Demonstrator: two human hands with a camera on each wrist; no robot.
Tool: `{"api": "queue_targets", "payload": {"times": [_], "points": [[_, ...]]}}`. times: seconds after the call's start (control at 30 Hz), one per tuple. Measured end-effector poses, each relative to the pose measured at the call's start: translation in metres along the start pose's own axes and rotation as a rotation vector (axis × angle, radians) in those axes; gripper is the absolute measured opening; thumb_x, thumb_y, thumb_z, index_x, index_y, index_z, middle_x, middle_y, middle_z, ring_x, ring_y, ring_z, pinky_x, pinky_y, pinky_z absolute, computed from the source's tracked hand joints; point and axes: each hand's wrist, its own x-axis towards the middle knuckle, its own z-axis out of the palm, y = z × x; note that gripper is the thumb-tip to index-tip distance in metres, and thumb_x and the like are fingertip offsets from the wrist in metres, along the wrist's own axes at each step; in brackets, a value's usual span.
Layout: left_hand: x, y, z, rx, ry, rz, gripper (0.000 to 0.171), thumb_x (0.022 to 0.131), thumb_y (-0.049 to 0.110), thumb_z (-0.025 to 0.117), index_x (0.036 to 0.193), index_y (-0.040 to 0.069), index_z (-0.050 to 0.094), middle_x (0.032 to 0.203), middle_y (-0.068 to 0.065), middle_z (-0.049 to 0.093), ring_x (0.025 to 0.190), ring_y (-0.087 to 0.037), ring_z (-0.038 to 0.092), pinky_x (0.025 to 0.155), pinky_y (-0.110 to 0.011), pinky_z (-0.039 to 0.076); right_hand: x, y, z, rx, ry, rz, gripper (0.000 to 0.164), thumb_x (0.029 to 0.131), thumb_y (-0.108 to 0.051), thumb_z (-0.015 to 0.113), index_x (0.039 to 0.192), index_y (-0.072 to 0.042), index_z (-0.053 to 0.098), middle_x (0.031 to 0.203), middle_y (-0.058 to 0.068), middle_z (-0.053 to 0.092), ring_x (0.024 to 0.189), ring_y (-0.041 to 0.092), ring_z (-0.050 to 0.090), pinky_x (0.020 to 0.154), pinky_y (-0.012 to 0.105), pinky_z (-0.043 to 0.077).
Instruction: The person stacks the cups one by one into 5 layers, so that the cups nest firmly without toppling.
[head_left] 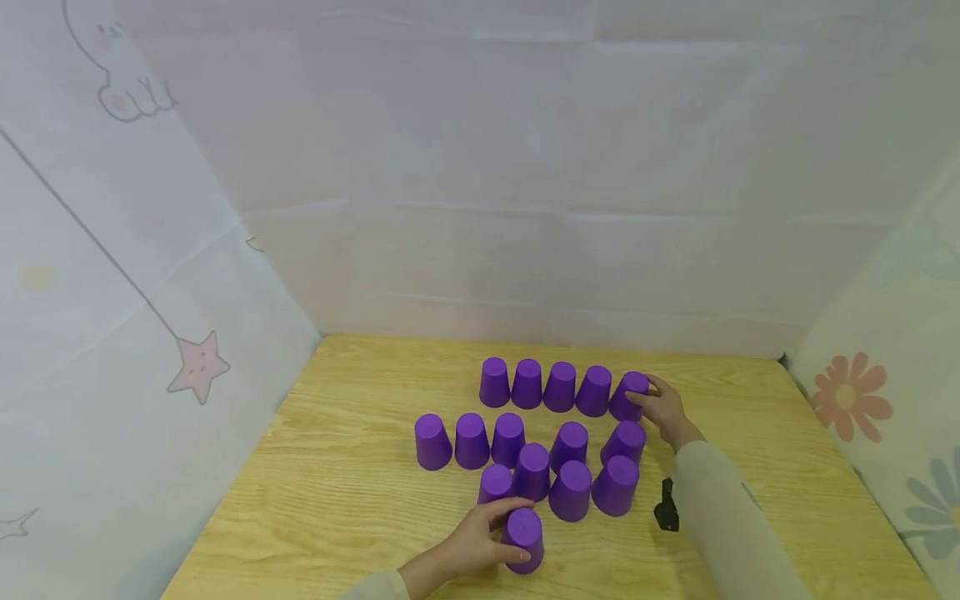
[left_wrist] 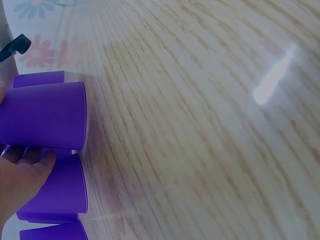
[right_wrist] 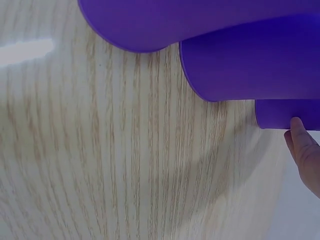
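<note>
Purple cups stand upside down on a wooden table, in uneven rows. My left hand (head_left: 480, 537) holds the nearest cup (head_left: 524, 533), thumb on its near side and fingers around its far side. In the left wrist view that cup (left_wrist: 45, 115) stands with the fingers beside it, close to a neighbouring cup (left_wrist: 60, 190). At the right end of the back row, my right hand (head_left: 662, 408) grips a cup (head_left: 627, 398) between thumb and fingers. The right wrist view shows the fingertips against this cup (right_wrist: 280, 114), behind two nearer cups.
Several more cups stand in the back row (head_left: 527, 385), and others in the middle row (head_left: 471, 442). Near the right sleeve lies a small black object (head_left: 666, 508). Patterned cloth walls (head_left: 555, 208) enclose the table (head_left: 337, 500) at the back and sides.
</note>
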Motion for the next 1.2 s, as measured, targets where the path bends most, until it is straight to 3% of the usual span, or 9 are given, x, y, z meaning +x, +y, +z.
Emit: {"api": "queue_targets", "payload": {"times": [0.17,0.43,0.67,0.8,0.97,1.07,1.2], "points": [[0.000,-0.001,-0.001,-0.027,0.002,0.010,0.051,0.070,0.013,0.070,0.117,0.005,0.052,0.113,-0.016,0.052,0.101,-0.013,0.049,0.088,-0.027,0.037,-0.002,-0.002,-0.003,0.003,-0.011,-0.023,0.074,0.084,-0.017,0.058,0.137,0.000,0.009,0.131,0.031,0.022,0.117,0.039,0.030,0.093,0.041,0.031],[0.000,0.001,-0.002,-0.041,-0.004,0.012,0.049,0.070,0.011,0.071,0.116,0.005,0.052,0.112,-0.008,0.054,0.100,-0.013,0.050,0.088,-0.027,0.038,-0.007,-0.008,-0.010,-0.044,-0.020,-0.050,0.077,0.083,-0.024,0.058,0.137,-0.001,0.009,0.132,0.030,0.022,0.116,0.040,0.030,0.094,0.043,0.031],[0.001,0.015,-0.003,-0.057,0.001,0.042,0.048,0.068,0.002,0.071,0.112,-0.001,0.054,0.107,-0.015,0.055,0.097,-0.014,0.051,0.085,-0.027,0.039,-0.013,-0.014,-0.018,-0.027,-0.023,-0.064,0.074,0.084,-0.019,0.056,0.137,-0.001,0.009,0.134,0.030,0.016,0.119,0.040,0.024,0.094,0.042,0.029],[0.004,0.013,-0.004,-0.050,-0.002,0.029,0.048,0.067,0.004,0.072,0.112,0.001,0.054,0.107,-0.010,0.057,0.096,-0.013,0.052,0.085,-0.026,0.039,-0.019,-0.020,-0.020,-0.025,-0.037,-0.073,0.073,0.084,-0.019,0.056,0.137,-0.002,0.009,0.134,0.030,0.015,0.119,0.040,0.025,0.095,0.042,0.029],[0.009,0.008,-0.008,-0.117,-0.029,0.000,0.051,0.067,0.005,0.072,0.114,0.001,0.053,0.106,-0.003,0.058,0.094,-0.013,0.054,0.083,-0.026,0.041,-0.026,-0.027,-0.022,-0.038,-0.064,-0.113,0.072,0.085,-0.019,0.056,0.137,-0.001,0.009,0.134,0.030,0.015,0.117,0.042,0.027,0.094,0.044,0.028],[0.013,0.013,-0.012,-0.161,-0.061,0.017,0.051,0.067,0.004,0.072,0.115,0.001,0.053,0.105,-0.004,0.058,0.094,-0.015,0.055,0.082,-0.027,0.042,-0.029,-0.031,-0.024,-0.074,-0.077,-0.139,0.071,0.085,-0.019,0.055,0.137,-0.001,0.010,0.133,0.031,0.015,0.117,0.043,0.026,0.094,0.046,0.028],[0.018,0.025,-0.016,-0.132,-0.099,0.051,0.051,0.068,0.006,0.072,0.115,0.004,0.053,0.104,-0.003,0.058,0.092,-0.014,0.056,0.080,-0.027,0.044,-0.031,-0.034,-0.028,-0.138,-0.083,-0.171,0.071,0.085,-0.020,0.056,0.137,-0.001,0.011,0.132,0.032,0.018,0.118,0.045,0.023,0.093,0.049,0.027]]}}
